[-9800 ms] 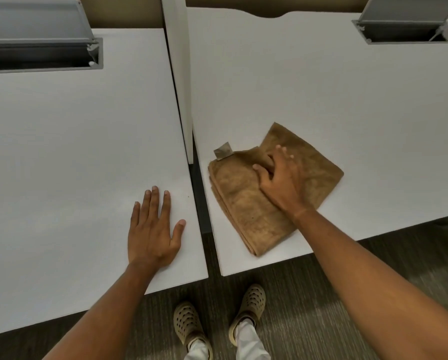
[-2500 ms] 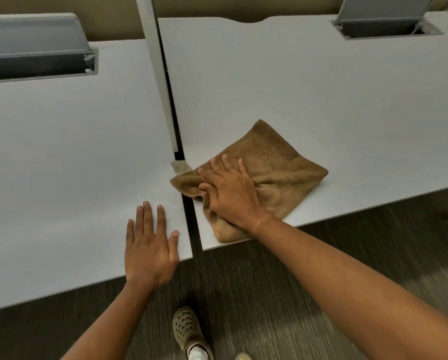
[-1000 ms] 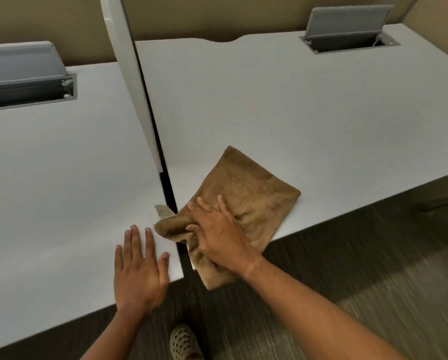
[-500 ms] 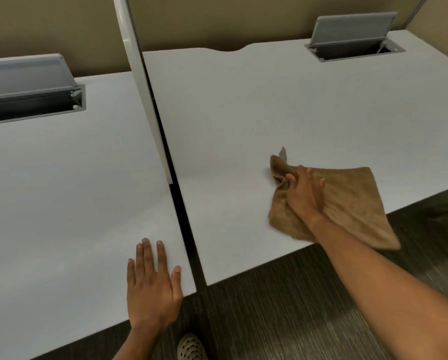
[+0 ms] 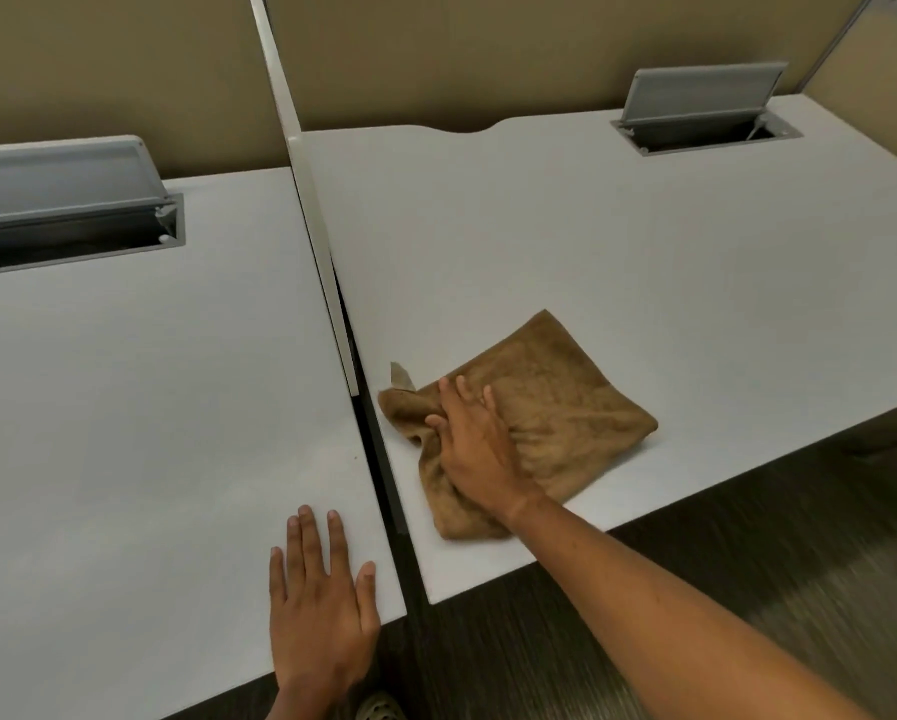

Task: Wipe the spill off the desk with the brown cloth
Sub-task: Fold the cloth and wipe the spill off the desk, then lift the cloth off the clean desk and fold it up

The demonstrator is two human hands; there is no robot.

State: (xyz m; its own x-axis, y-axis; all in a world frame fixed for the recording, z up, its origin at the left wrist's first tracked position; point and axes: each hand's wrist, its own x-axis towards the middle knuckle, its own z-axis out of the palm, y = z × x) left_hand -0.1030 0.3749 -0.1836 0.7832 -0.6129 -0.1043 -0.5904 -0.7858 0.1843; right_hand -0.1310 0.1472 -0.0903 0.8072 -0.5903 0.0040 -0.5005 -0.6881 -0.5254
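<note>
The brown cloth (image 5: 550, 402) lies folded and rumpled on the right white desk (image 5: 591, 241), near its front left corner, a small grey label sticking up at its left end. My right hand (image 5: 475, 449) presses down on the cloth's left part, fingers bunching the fabric. My left hand (image 5: 321, 605) rests flat, fingers apart, on the front right corner of the left white desk (image 5: 124, 407). I cannot make out any spill on the desk surface.
A white divider panel (image 5: 311, 200) stands between the two desks, with a dark gap in front of it. Each desk has a grey cable hatch with its lid raised (image 5: 701, 106) (image 5: 66, 200). Dark carpet lies below the front edges.
Half a second ago my right hand held the cloth farther right near the front edge; it has swept the cloth back left toward the gap. My left hand stays flat.
</note>
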